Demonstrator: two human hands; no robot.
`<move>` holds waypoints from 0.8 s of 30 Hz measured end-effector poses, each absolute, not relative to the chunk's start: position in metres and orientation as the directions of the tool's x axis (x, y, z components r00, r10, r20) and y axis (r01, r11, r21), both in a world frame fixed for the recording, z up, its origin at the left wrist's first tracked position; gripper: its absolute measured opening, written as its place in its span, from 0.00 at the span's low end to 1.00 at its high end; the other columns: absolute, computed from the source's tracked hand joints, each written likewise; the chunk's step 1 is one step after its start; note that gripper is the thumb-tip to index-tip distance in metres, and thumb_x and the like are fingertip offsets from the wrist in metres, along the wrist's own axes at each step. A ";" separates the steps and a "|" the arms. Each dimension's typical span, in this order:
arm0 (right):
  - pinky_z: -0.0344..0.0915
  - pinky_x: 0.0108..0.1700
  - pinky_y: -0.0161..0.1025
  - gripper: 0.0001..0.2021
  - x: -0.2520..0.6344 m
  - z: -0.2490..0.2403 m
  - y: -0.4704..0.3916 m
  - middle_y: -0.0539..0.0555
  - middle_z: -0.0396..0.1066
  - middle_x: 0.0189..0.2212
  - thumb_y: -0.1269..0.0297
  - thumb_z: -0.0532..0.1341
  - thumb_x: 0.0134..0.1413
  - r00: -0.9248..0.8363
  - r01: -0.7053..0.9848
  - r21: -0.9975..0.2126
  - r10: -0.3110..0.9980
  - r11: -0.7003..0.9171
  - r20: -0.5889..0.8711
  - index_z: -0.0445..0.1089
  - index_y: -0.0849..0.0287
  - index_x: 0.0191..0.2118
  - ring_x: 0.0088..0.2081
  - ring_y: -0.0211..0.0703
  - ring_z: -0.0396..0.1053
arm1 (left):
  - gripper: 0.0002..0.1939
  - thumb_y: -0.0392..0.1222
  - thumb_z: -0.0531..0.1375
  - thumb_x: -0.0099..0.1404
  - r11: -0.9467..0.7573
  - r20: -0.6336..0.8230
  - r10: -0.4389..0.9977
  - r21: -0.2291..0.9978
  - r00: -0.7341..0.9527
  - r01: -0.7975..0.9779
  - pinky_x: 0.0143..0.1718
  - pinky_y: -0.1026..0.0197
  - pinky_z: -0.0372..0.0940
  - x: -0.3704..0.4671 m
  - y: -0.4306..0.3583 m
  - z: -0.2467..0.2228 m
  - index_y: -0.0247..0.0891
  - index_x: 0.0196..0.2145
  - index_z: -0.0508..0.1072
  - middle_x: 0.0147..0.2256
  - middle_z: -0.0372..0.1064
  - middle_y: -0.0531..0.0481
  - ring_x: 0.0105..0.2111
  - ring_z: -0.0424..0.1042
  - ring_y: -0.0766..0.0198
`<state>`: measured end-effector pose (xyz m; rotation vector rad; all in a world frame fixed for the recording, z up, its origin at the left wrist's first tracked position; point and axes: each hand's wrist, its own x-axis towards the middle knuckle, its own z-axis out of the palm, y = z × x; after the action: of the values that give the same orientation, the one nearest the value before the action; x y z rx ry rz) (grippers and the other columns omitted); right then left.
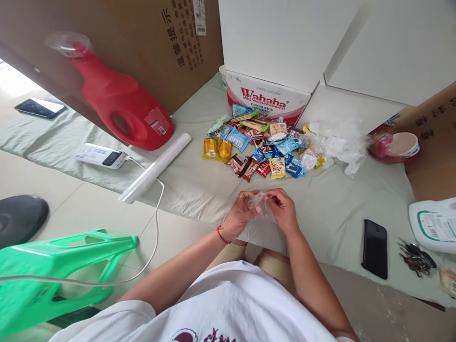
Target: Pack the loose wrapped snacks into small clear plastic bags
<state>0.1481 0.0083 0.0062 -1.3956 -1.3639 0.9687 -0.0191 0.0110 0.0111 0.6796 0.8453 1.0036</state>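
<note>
Between my two hands is a small piece of crumpled clear plastic film (260, 203), perhaps a bag; its exact kind is hard to tell. My left hand (240, 213) has its fingers closed on the film's left side. From the right, my right hand (284, 209) pinches the same film with thumb and fingertips. Beyond both hands lies a pile of wrapped snacks (263, 142) in blue, yellow, red and brown packets. A heap of clear plastic bags (338, 140) touches the pile's right side.
A clear film roll (156, 166), white power bank (101, 156) with cable and red jug (121, 104) are on the left. The Wahaba carton (265, 95) stands behind the snacks. At right are a black phone (375, 248), keys (416, 256), white jug (434, 223) and bowl (402, 144). A green stool (32, 261) is lower left.
</note>
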 end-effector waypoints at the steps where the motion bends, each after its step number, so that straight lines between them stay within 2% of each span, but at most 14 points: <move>1: 0.65 0.34 0.37 0.11 0.146 0.004 0.011 0.52 0.71 0.34 0.53 0.65 0.59 0.118 0.209 -0.978 0.992 0.011 0.036 0.76 0.54 0.40 0.30 0.38 0.64 | 0.31 0.45 0.78 0.43 0.366 -0.283 0.925 0.840 0.252 -0.401 0.44 0.59 0.68 -0.018 0.010 0.009 0.41 0.42 0.71 0.49 0.74 0.46 0.46 0.73 0.58; 3: 0.63 0.30 0.36 0.13 0.146 0.000 0.013 0.49 0.68 0.28 0.51 0.66 0.56 0.177 0.063 -0.996 0.983 -0.056 -0.044 0.74 0.55 0.39 0.27 0.37 0.62 | 0.31 0.44 0.78 0.42 0.397 -0.322 0.909 0.861 0.263 -0.318 0.46 0.58 0.68 -0.017 0.009 0.005 0.39 0.43 0.74 0.45 0.75 0.47 0.44 0.73 0.58; 5: 0.61 0.28 0.35 0.14 0.152 -0.002 0.010 0.48 0.66 0.25 0.51 0.67 0.53 0.204 -0.081 -0.993 0.974 -0.086 -0.101 0.72 0.54 0.40 0.25 0.37 0.60 | 0.23 0.50 0.76 0.46 0.469 -0.384 0.872 0.834 0.304 -0.291 0.44 0.57 0.69 -0.020 0.011 0.001 0.37 0.36 0.76 0.36 0.75 0.50 0.38 0.73 0.60; 8: 0.62 0.29 0.36 0.12 0.175 -0.002 0.000 0.51 0.72 0.33 0.54 0.68 0.51 0.270 -0.234 -0.971 0.956 -0.048 -0.113 0.70 0.53 0.38 0.26 0.36 0.61 | 0.20 0.55 0.74 0.50 0.482 -0.415 0.874 0.804 0.252 -0.348 0.40 0.59 0.69 -0.028 0.020 -0.001 0.37 0.28 0.74 0.30 0.72 0.53 0.33 0.71 0.64; 11: 0.63 0.30 0.38 0.10 0.210 -0.001 -0.019 0.53 0.75 0.38 0.56 0.68 0.49 0.343 -0.289 -0.957 0.936 0.021 -0.083 0.70 0.52 0.36 0.27 0.36 0.62 | 0.20 0.54 0.75 0.49 0.443 -0.416 0.895 0.777 0.164 -0.448 0.39 0.60 0.70 -0.039 0.031 0.000 0.38 0.29 0.74 0.30 0.71 0.54 0.32 0.71 0.66; 13: 0.65 0.32 0.41 0.10 0.236 -0.002 -0.035 0.55 0.76 0.39 0.56 0.68 0.48 0.339 -0.226 -0.974 0.938 0.005 -0.073 0.71 0.53 0.34 0.28 0.39 0.64 | 0.20 0.53 0.75 0.49 0.435 -0.424 0.895 0.753 0.140 -0.493 0.40 0.60 0.71 -0.046 0.037 0.002 0.38 0.30 0.74 0.30 0.71 0.54 0.32 0.71 0.66; 16: 0.66 0.35 0.42 0.09 0.271 -0.008 -0.055 0.58 0.77 0.41 0.58 0.70 0.46 0.278 -0.006 -0.987 0.948 -0.161 -0.156 0.73 0.56 0.29 0.34 0.43 0.69 | 0.19 0.51 0.75 0.50 0.440 -0.415 0.895 0.759 0.164 -0.481 0.42 0.60 0.71 -0.054 0.041 0.002 0.38 0.30 0.74 0.30 0.71 0.54 0.32 0.71 0.66; 18: 0.64 0.34 0.40 0.07 0.286 -0.011 -0.061 0.57 0.77 0.38 0.60 0.69 0.44 0.389 0.085 -0.964 0.899 -0.251 -0.199 0.74 0.57 0.27 0.33 0.43 0.68 | 0.19 0.50 0.75 0.49 0.446 -0.400 0.895 0.775 0.200 -0.448 0.43 0.61 0.70 -0.056 0.040 0.001 0.37 0.31 0.76 0.32 0.73 0.53 0.34 0.73 0.66; 21: 0.61 0.31 0.37 0.05 0.291 -0.008 -0.060 0.53 0.75 0.32 0.63 0.66 0.44 0.643 0.128 -0.964 0.759 -0.235 -0.100 0.75 0.57 0.30 0.28 0.38 0.64 | 0.20 0.50 0.76 0.48 0.455 -0.396 0.890 0.792 0.225 -0.407 0.44 0.61 0.70 -0.055 0.037 -0.002 0.36 0.32 0.76 0.34 0.75 0.51 0.36 0.74 0.65; 22: 0.61 0.31 0.37 0.05 0.288 -0.005 -0.057 0.52 0.75 0.31 0.63 0.66 0.45 0.668 0.159 -0.965 0.743 -0.209 -0.050 0.75 0.57 0.31 0.27 0.37 0.63 | 0.21 0.51 0.76 0.48 0.457 -0.397 0.889 0.796 0.227 -0.396 0.44 0.61 0.70 -0.054 0.036 -0.003 0.36 0.32 0.76 0.34 0.75 0.51 0.36 0.74 0.65; 24: 0.62 0.33 0.37 0.06 0.277 0.004 -0.047 0.51 0.74 0.31 0.63 0.64 0.50 0.608 0.272 -0.946 0.794 -0.177 0.026 0.76 0.56 0.34 0.28 0.38 0.64 | 0.21 0.52 0.75 0.48 0.461 -0.395 0.886 0.809 0.242 -0.364 0.44 0.59 0.70 -0.054 0.037 -0.005 0.36 0.32 0.75 0.33 0.74 0.50 0.36 0.74 0.64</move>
<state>0.2769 -0.0472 0.0041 -1.7355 -0.8773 0.5926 -0.0536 0.0370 -0.0052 0.6488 0.9747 0.9408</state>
